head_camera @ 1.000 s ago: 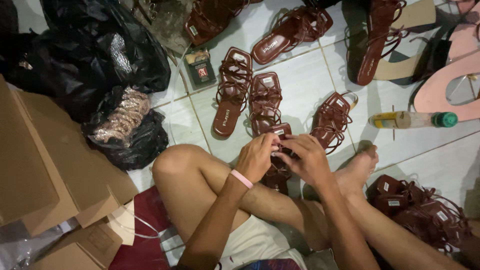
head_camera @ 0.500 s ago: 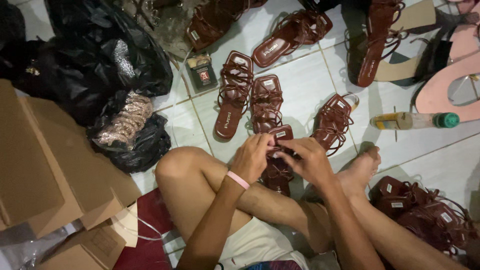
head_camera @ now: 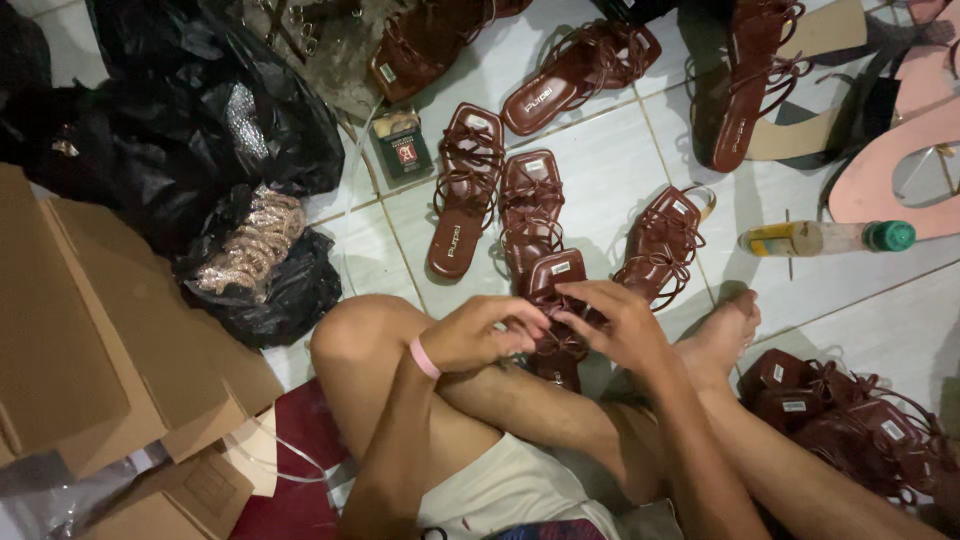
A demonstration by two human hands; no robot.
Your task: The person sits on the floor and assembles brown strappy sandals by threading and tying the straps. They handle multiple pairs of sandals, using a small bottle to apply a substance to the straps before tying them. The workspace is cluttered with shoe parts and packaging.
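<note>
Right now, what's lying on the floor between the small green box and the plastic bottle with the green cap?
In the head view, three brown strappy sandals lie side by side on the white tiles between the small green box and the bottle.

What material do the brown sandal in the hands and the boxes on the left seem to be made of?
The sandal held by the left hand and right hand looks like smooth leather or imitation leather: its thin straps and insole shine slightly. Which of the two, I cannot tell. The boxes look like plain matte brown cardboard, with folded flaps.
</note>
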